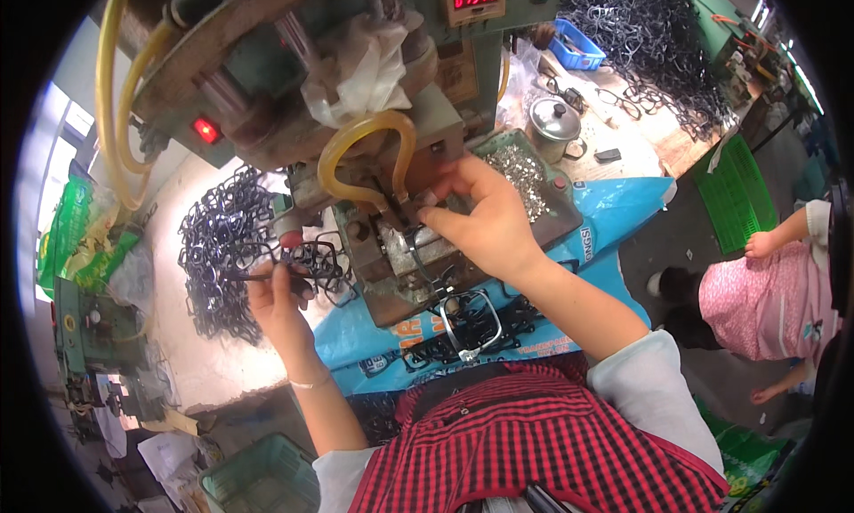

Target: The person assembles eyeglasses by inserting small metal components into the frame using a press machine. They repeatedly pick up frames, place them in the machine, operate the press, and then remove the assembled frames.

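My left hand is closed, its fingertips pinching black eyeglass frames beside a red button on the press. My right hand reaches into the working area of the bench press, under a yellow hose loop. Its thumb and fingers are pinched together near the tool; what they hold is hidden. Just below those fingers, a dark frame piece sticks out from the metal bed. A silvery eyeglass frame rests closer to me, over more black frames.
Black frames are heaped at left, with a larger heap at far right. Metal chips lie beside the press bed, near a lidded pot and blue basket. Blue plastic sheeting covers the near edge. Another person is at right.
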{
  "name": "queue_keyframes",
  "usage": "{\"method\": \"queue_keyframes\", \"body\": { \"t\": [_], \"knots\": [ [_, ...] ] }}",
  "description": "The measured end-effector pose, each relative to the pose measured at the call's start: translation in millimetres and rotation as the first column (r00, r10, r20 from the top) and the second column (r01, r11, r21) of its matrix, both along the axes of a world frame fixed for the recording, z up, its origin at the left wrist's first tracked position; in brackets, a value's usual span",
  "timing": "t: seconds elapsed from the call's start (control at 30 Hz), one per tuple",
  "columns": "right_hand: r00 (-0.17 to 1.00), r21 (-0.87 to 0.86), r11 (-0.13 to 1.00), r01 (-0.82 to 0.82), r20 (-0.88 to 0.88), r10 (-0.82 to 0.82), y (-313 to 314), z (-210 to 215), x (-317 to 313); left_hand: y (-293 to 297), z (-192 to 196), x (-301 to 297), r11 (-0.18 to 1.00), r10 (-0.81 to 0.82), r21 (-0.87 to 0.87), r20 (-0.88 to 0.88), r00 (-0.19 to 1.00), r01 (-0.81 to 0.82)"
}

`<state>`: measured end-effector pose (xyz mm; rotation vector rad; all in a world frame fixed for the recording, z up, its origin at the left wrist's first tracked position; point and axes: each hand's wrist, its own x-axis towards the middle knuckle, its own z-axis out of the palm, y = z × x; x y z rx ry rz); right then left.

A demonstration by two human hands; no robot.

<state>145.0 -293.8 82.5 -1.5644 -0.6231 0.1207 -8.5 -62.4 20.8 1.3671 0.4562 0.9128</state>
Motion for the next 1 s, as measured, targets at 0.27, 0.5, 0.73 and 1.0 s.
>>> {"method": "queue_keyframes", "body": {
  "t": [0.27, 0.5, 0.73, 1.0],
  "knots": [
    [0.963, 0.274, 0.956, -0.109, -0.209, 0.169, 10.9, 7.3, -16.4, -55.0, 97.9, 31.7, 0.781, -0.086, 0.614, 0.288, 0.954, -0.115],
    [0.987, 0.011, 0.988, -0.156, 0.043, 0.156, -39.1, 12.4, -14.3, -91.5, 103.8, -10.6, 0.888, -0.456, 0.182, 0.230, 0.860, 0.422],
    [0.660, -0.388, 0.723, 0.571, 0.741, -0.124, -80.1, -81.9, 48.1, -121.1, 77.4, 9.7, 0.444, -0.847, -0.618, -0.053, 0.530, 0.648],
    [0.682, -0.282, 0.810, 0.514, 0.707, -0.187, -68.5, -80.0, 58.4, -126.1, 64.8, 20.2, 0.500, -0.798, -0.654, -0.092, 0.596, 0.568]
  ]
}}
